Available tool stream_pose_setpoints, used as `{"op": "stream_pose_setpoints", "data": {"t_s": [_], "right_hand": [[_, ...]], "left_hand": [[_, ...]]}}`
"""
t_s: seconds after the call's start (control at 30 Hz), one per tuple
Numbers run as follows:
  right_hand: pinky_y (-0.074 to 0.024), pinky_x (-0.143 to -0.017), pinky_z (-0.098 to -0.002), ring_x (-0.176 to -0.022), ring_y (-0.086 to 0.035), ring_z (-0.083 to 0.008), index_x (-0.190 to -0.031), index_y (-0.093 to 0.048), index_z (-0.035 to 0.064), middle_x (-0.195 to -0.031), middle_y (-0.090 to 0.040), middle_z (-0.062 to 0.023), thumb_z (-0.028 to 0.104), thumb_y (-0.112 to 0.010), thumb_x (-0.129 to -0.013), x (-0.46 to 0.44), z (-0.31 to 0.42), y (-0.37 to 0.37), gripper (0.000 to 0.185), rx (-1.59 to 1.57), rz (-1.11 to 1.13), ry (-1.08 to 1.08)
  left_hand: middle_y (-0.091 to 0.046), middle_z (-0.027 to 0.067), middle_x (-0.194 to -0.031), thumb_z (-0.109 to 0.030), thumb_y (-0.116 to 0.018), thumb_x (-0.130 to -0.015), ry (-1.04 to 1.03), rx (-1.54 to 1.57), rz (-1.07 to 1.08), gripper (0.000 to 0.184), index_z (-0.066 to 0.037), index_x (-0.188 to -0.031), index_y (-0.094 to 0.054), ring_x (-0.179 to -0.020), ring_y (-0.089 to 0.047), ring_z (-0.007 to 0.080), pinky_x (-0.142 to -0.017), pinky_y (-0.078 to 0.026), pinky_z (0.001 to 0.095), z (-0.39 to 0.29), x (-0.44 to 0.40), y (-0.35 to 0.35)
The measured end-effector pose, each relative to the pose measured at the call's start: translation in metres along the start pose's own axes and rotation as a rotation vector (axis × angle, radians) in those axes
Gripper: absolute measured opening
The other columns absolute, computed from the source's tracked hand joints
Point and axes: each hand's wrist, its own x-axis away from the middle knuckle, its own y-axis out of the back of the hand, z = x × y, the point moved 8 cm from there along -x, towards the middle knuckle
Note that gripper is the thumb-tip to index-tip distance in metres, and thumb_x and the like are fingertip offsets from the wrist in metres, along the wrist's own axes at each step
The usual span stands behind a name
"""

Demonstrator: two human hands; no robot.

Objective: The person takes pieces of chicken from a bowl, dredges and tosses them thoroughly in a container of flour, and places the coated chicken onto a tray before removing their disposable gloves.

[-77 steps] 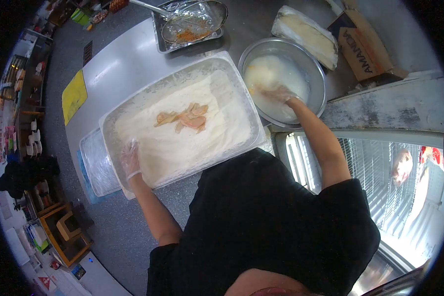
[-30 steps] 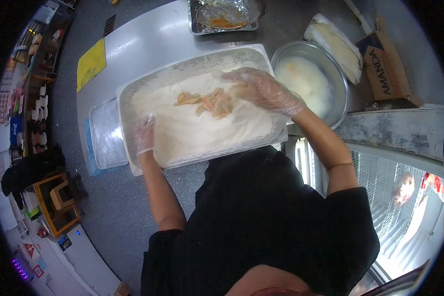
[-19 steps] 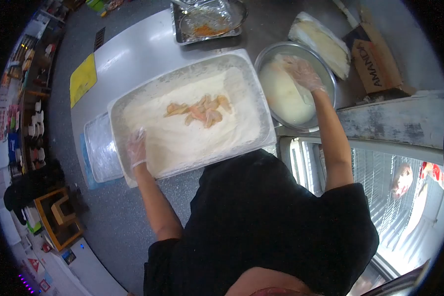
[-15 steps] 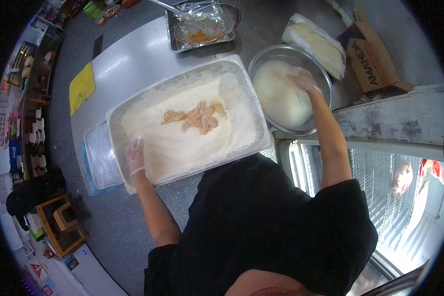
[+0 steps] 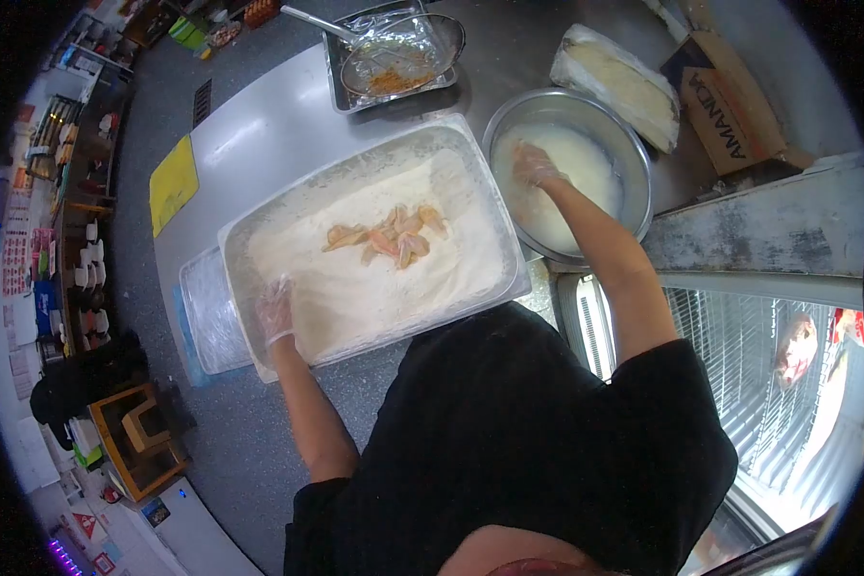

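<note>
A large pale tub (image 5: 355, 355) of white flour (image 5: 355, 288) sits in front of me. Several raw chicken pieces (image 5: 394, 235) lie bunched on the flour. My left hand (image 5: 276, 309), in a clear plastic glove, rests at the tub's left end against the flour, fingers loosely extended and holding nothing visible. To the right stands a steel bowl (image 5: 646, 182) of cloudy whitish liquid (image 5: 586, 173). My right hand (image 5: 540, 168), also gloved, dips into it near the left wall. Its fingers are partly hidden by the liquid, and I cannot make out whether they hold anything.
Behind the tub are a foil-lined tray (image 5: 341, 91) and a wire strainer (image 5: 403, 72). A wrapped pale block (image 5: 619, 86) and a cardboard box (image 5: 730, 120) stand beyond the bowl. A plastic-covered container (image 5: 211, 317) is left, a lit wire-shelved fridge (image 5: 739, 355) right.
My right hand has moved left across the bowl, from its right side to near its left wall. My left hand stays at the tub's left end. The view has shifted slightly.
</note>
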Motion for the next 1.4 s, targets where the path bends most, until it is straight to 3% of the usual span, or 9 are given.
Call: {"op": "stream_pose_setpoints", "data": {"t_s": [0.27,0.5,0.57,0.83,0.9,1.03,1.1,1.17,1.4], "right_hand": [[-0.0501,-0.060,-0.0289,-0.073,-0.057,-0.0149,-0.098,-0.052,0.0073,-0.086,-0.056,-0.0050,0.004,-0.058,-0.075,0.059,0.048,0.056,0.024,-0.860,0.469,-0.307],[-0.0545,-0.071,-0.0315,-0.081,-0.057,-0.0188,-0.118,-0.044,0.0072,-0.095,-0.051,-0.0070,0.001,-0.058,-0.076,0.094,0.052,0.080,0.044,-1.483,0.458,-0.354],[-0.0545,-0.071,-0.0315,-0.084,-0.057,-0.0191,-0.119,-0.044,0.0071,-0.097,-0.051,-0.0082,0.000,-0.057,-0.076,0.094,0.042,0.080,0.045,-1.493,0.422,-0.316],[-0.0536,-0.073,-0.0328,-0.088,-0.057,-0.0193,-0.112,-0.051,0.0049,-0.102,-0.052,-0.0076,0.000,-0.063,-0.071,0.107,0.022,0.094,0.043,-1.286,0.357,-0.475],[-0.0533,-0.069,-0.0308,-0.086,-0.058,-0.0171,-0.107,-0.055,0.0046,-0.097,-0.056,-0.0057,0.005,-0.065,-0.072,0.103,0.017,0.108,0.036,-0.816,0.296,-0.378],[-0.0526,-0.065,-0.0280,-0.085,-0.059,-0.0142,-0.102,-0.058,0.0051,-0.096,-0.057,-0.0047,0.007,-0.066,-0.073,0.091,0.041,0.125,0.030,-0.526,0.184,0.126],[-0.0529,-0.068,-0.0285,-0.088,-0.058,-0.0137,-0.104,-0.058,0.0077,-0.102,-0.057,-0.0061,0.008,-0.065,-0.074,0.105,0.085,0.154,0.031,-0.996,0.213,-0.345],[-0.0532,-0.069,-0.0296,-0.091,-0.057,-0.0139,-0.107,-0.058,0.0096,-0.105,-0.057,-0.0069,0.011,-0.064,-0.074,0.106,0.134,0.172,0.033,-0.946,0.269,-0.267],[-0.0462,-0.088,-0.0369,-0.098,-0.056,-0.0263,-0.120,-0.049,0.0138,-0.111,-0.055,-0.0146,0.016,-0.053,-0.083,0.110,0.251,0.164,0.038,-0.745,0.385,0.248]], "left_hand": [[-0.057,0.0113,-0.112,-0.014,-0.059,-0.078,0.666,1.034,0.094,0.035,-0.001,-0.110,-0.056,-0.103,-0.052,0.0191,-0.090,-0.038,0.0299,0.020,0.007,-0.003],[-0.059,0.0089,-0.108,-0.020,-0.055,-0.081,0.311,0.653,-0.022,0.028,-0.008,-0.106,-0.060,-0.101,-0.053,0.0244,-0.089,-0.039,0.0311,0.021,0.000,-0.008],[-0.058,0.0078,-0.107,-0.021,-0.048,-0.085,0.051,0.233,-0.105,0.026,-0.011,-0.104,-0.061,-0.102,-0.051,0.0238,-0.090,-0.038,0.0327,0.005,0.000,0.009],[-0.056,0.0056,-0.113,-0.016,-0.046,-0.082,0.197,0.419,-0.002,0.028,-0.013,-0.107,-0.058,-0.103,-0.051,0.0234,-0.090,-0.037,0.0354,0.020,-0.003,-0.020],[-0.056,0.0050,-0.114,-0.015,-0.046,-0.081,0.001,0.037,-0.026,0.031,-0.014,-0.109,-0.057,-0.104,-0.051,0.0233,-0.090,-0.038,0.0357,0.006,-0.002,-0.014],[-0.055,0.0047,-0.116,-0.015,-0.046,-0.079,0.235,0.469,0.017,0.035,-0.014,-0.113,-0.055,-0.106,-0.051,0.0230,-0.088,-0.039,0.0368,0.015,-0.004,-0.009],[-0.055,0.0051,-0.116,-0.016,-0.046,-0.080,0.336,0.604,0.064,0.034,-0.014,-0.113,-0.055,-0.106,-0.051,0.0234,-0.088,-0.039,0.0368,0.021,0.000,-0.013],[-0.056,0.0071,-0.112,-0.017,-0.046,-0.081,-0.063,-0.024,-0.156,0.030,-0.013,-0.110,-0.057,-0.101,-0.053,0.0249,-0.086,-0.041,0.0352,-0.002,0.000,0.007],[-0.059,0.0072,-0.105,-0.016,-0.045,-0.085,0.287,0.589,-0.027,0.025,-0.011,-0.106,-0.059,-0.096,-0.055,0.0249,-0.083,-0.043,0.0334,0.004,-0.005,0.025]]}}
